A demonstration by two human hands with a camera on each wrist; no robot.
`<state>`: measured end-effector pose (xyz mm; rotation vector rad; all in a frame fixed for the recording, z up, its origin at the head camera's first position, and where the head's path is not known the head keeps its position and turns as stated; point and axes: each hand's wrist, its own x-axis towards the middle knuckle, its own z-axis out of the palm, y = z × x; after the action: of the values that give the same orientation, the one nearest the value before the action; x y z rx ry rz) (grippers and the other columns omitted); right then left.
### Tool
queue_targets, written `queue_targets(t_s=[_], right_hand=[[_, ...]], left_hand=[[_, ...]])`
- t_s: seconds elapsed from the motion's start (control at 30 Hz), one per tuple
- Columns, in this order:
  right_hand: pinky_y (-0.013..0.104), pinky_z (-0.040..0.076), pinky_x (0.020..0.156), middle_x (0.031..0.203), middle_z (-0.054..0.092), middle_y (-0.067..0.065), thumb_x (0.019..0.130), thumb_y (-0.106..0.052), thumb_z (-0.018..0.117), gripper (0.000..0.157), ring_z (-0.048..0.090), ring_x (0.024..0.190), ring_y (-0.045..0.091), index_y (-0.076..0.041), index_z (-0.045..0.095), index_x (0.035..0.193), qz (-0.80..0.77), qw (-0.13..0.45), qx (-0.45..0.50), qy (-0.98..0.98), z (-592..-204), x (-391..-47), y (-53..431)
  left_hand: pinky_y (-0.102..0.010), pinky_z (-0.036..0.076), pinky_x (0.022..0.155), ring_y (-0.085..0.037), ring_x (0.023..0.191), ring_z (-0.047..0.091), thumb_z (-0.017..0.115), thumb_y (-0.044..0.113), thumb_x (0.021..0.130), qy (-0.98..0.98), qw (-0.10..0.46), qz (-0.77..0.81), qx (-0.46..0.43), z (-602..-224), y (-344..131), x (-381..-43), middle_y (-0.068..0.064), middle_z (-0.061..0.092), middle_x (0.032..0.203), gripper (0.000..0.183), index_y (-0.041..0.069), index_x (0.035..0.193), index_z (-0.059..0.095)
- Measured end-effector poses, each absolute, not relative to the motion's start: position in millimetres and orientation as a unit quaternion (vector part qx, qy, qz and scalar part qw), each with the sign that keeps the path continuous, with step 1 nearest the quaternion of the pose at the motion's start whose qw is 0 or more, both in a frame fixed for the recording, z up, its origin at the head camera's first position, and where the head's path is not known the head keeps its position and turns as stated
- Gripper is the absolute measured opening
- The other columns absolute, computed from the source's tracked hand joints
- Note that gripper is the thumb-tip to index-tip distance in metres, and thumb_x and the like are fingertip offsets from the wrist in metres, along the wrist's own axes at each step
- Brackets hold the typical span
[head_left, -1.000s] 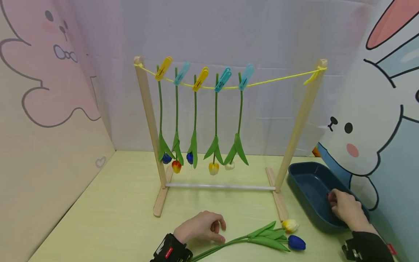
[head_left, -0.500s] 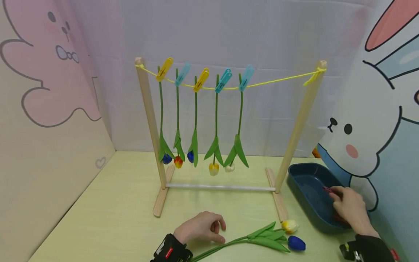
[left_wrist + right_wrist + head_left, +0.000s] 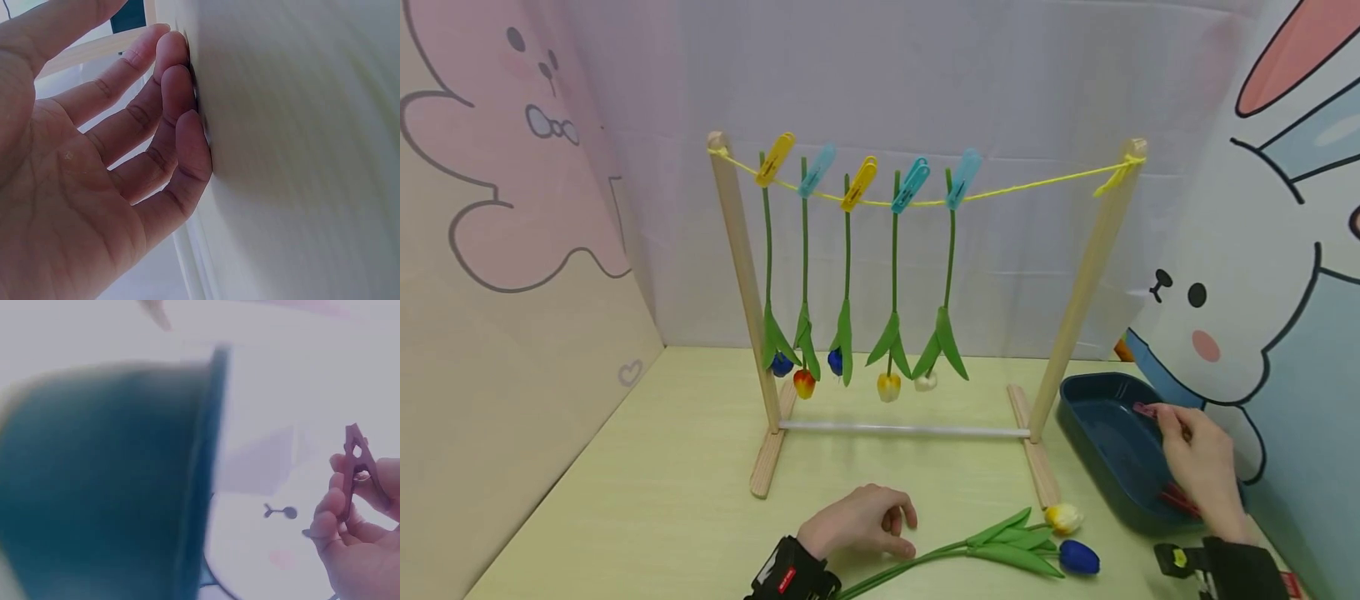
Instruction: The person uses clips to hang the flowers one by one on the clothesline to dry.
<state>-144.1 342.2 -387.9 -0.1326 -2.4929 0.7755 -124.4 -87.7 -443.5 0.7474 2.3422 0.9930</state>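
Note:
My right hand [image 3: 1202, 458] pinches a dark pink clothespin [image 3: 1144, 409] over the dark blue basin [image 3: 1108, 433]. In the right wrist view the clothespin [image 3: 350, 481] points upward between thumb and fingers, its two legs spread. Red clothespins [image 3: 1180, 498] lie in the basin below that hand. My left hand [image 3: 861, 521] rests on the table with loosely bent fingers and nothing in them; in the left wrist view its fingertips [image 3: 194, 144] touch the tabletop. Beside it lie artificial tulips, one with a blue bloom [image 3: 1080, 557] and one yellow-white [image 3: 1065, 517].
A wooden rack [image 3: 1078, 292] stands mid-table with a yellow cord [image 3: 1037, 181] strung across. Several tulips hang head-down from it by yellow clothespins [image 3: 859, 183] and blue clothespins [image 3: 964, 179]. A white rod [image 3: 902, 429] joins the rack's feet. Walls with cartoon prints border both sides.
My right hand has risen from the basin's floor with the pink clothespin pinched in its fingers, uncovering the red clothespins below. The left hand has stayed in place.

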Motion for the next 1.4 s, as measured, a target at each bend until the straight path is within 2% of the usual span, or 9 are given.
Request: queue_targets(t_s=[0.07,0.17,0.3,0.4,0.6,0.77,0.93,1.17,1.4], right_hand=[[0.021,0.032,0.068,0.098,0.065,0.023,0.108,-0.020,0.046,0.037,0.050,0.080,0.002,0.009,0.069,0.111,0.301,0.283,-0.056,-0.909,-385.3,-143.2,334.6],[0.011,0.033,0.066,0.085,0.065,-0.010,0.103,-0.017,0.059,0.027,0.038,0.071,-0.017,0.005,0.073,0.109,0.352,0.306,-0.072,-0.882,-382.4,-142.1,322.0],[-0.001,0.042,0.071,0.080,0.058,-0.037,0.094,-0.012,0.071,0.020,0.055,0.072,-0.018,0.003,0.074,0.108,0.464,0.303,-0.073,-0.829,-379.1,-141.8,306.8],[0.003,0.050,0.072,0.082,0.068,-0.029,0.092,-0.006,0.072,0.019,0.065,0.074,-0.010,0.005,0.073,0.107,0.540,0.283,-0.054,-0.790,-378.0,-141.8,297.3],[0.010,0.054,0.070,0.081,0.074,-0.013,0.094,0.000,0.067,0.012,0.067,0.070,0.003,0.008,0.072,0.101,0.639,0.262,-0.004,-0.723,-384.1,-145.0,279.8],[0.011,0.055,0.071,0.082,0.068,-0.006,0.107,-0.015,0.046,0.028,0.064,0.071,0.005,0.004,0.066,0.099,0.667,0.235,0.063,-0.705,-390.0,-149.7,269.9],[0.018,0.044,0.058,0.076,0.056,-0.005,0.111,-0.025,0.034,0.038,0.051,0.063,0.008,-0.002,0.060,0.097,0.659,0.225,0.091,-0.712,-392.1,-152.6,264.9],[0.035,0.029,0.057,0.071,0.045,0.000,0.111,-0.027,0.032,0.041,0.041,0.059,0.015,0.003,0.058,0.100,0.688,0.180,0.143,-0.688,-390.6,-154.9,268.4],[0.027,0.039,0.060,0.077,0.050,0.002,0.110,-0.023,0.036,0.040,0.047,0.064,0.016,0.006,0.065,0.105,0.726,0.176,0.158,-0.646,-387.0,-152.8,273.7]], left_hand=[[-0.015,0.039,0.064,0.001,0.062,0.047,0.082,0.023,0.085,0.858,0.242,0.362,0.273,-443.3,-87.3,-123.7,0.013,0.054,0.070,0.021,0.012,0.099,0.069],[-0.015,0.039,0.064,0.002,0.063,0.046,0.082,0.023,0.085,0.859,0.240,0.359,0.274,-443.8,-86.8,-123.1,0.013,0.053,0.070,0.022,0.012,0.098,0.069],[-0.015,0.039,0.064,0.002,0.063,0.046,0.083,0.025,0.084,0.861,0.238,0.356,0.274,-445.7,-86.2,-123.1,0.014,0.052,0.071,0.023,0.014,0.098,0.069],[-0.015,0.038,0.064,0.002,0.064,0.045,0.084,0.026,0.083,0.860,0.242,0.358,0.272,-446.5,-85.9,-123.0,0.014,0.052,0.071,0.024,0.014,0.099,0.069],[-0.015,0.037,0.064,0.002,0.064,0.045,0.085,0.026,0.082,0.861,0.246,0.355,0.269,-446.0,-84.2,-121.8,0.013,0.051,0.071,0.026,0.013,0.099,0.070],[-0.015,0.037,0.065,0.001,0.064,0.044,0.087,0.027,0.080,0.867,0.241,0.343,0.271,-444.6,-81.3,-120.4,0.013,0.050,0.071,0.028,0.014,0.098,0.070],[-0.016,0.037,0.066,0.001,0.065,0.043,0.089,0.029,0.077,0.874,0.233,0.328,0.272,-442.3,-79.7,-118.9,0.012,0.051,0.072,0.031,0.016,0.098,0.069],[-0.017,0.038,0.067,0.001,0.066,0.044,0.089,0.029,0.077,0.876,0.231,0.327,0.269,-440.8,-80.7,-120.0,0.012,0.050,0.072,0.031,0.016,0.098,0.069],[-0.017,0.038,0.066,0.000,0.067,0.044,0.089,0.028,0.077,0.874,0.239,0.331,0.263,-440.4,-81.4,-120.7,0.012,0.050,0.073,0.030,0.016,0.098,0.069]])
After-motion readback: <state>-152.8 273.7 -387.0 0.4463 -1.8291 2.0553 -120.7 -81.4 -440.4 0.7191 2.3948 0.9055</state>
